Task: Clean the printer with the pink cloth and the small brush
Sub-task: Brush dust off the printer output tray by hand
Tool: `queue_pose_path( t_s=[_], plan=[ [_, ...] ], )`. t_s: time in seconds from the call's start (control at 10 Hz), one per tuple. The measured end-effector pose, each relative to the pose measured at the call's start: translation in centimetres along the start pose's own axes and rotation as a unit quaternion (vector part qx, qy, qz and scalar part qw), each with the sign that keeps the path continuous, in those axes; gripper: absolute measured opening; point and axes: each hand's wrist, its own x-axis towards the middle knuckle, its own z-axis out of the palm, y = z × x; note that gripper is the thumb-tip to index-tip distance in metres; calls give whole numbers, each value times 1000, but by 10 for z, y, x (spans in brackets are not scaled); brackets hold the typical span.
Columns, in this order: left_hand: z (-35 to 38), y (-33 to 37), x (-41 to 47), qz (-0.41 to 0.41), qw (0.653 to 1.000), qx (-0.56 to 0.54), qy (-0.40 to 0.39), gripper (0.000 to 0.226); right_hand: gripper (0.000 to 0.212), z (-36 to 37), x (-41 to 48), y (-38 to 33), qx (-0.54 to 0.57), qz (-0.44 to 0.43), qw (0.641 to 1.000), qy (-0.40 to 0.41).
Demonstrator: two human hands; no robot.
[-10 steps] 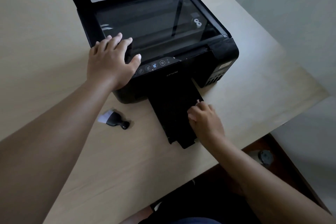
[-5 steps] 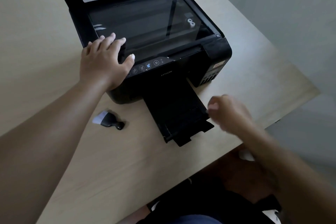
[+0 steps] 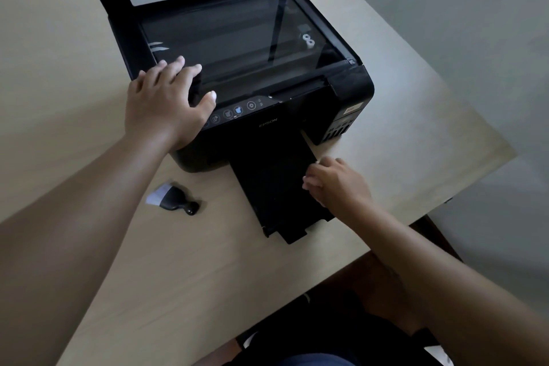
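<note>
Both hands are touching the printer [image 3: 341,104].
The right hand [image 3: 335,184] is curling its fingers on the edge of the output tray [image 3: 276,187]; the small brush [image 3: 175,199] is lying on the table [image 3: 208,276] left of it; the left hand [image 3: 163,101] is pressing spread fingers on the printer's front-left corner.

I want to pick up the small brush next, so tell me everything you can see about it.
The small brush is squat: a black, plastic-looking body widening from a round knob to short white bristles. It lies flat on the pale wooden table, bristles pointing left, knob right, in front of the printer and left of its extended tray. Only the table touches it.
</note>
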Motion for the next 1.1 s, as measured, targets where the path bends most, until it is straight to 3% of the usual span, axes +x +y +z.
queue_pose_path(
  t_s=[0.1, 0.2, 0.3, 0.5, 0.7, 0.8, 0.9, 1.0, 1.1],
  plan=[
    [0, -1, 0, 2, 1000, 0, 2, 66, 20, -7, 5, 4, -11, 26, 1000, 6],
    [0, -1, 0, 2, 1000, -1, 4, 66, 19, -15, 4, 27, 3, 140, 988, 64],
    [1, -2, 1, 2, 1000, 1, 8, 66, 15, -10, 4, 11, 9, 148, 987, 56],
    [3, -2, 1, 1, 1000, 3, 8, 65, 12, -4, -5, -40, 127, -102, 985, -63],
    [1, -2, 1, -1, 1000, -2, 8, 66, 20, -12, -9, 5, -23, 48, 999, 12],
    [1, -1, 1, 0, 1000, -4, 5, 67, 22, -2, -16, -34, -24, -70, 995, -66],
    [1, -2, 1, -1, 1000, -5, 5, 66, 21, 2, -33, -65, 51, -186, 972, -137],
    [1, -1, 1, 2, 1000, -2, 8, 66, 15, -5, -43, -49, 93, -186, 973, -102],
    [2, -1, 2, 0, 1000, 0, 9, 67, 15, -12, -34, -9, 48, -58, 997, -23]
  ],
)
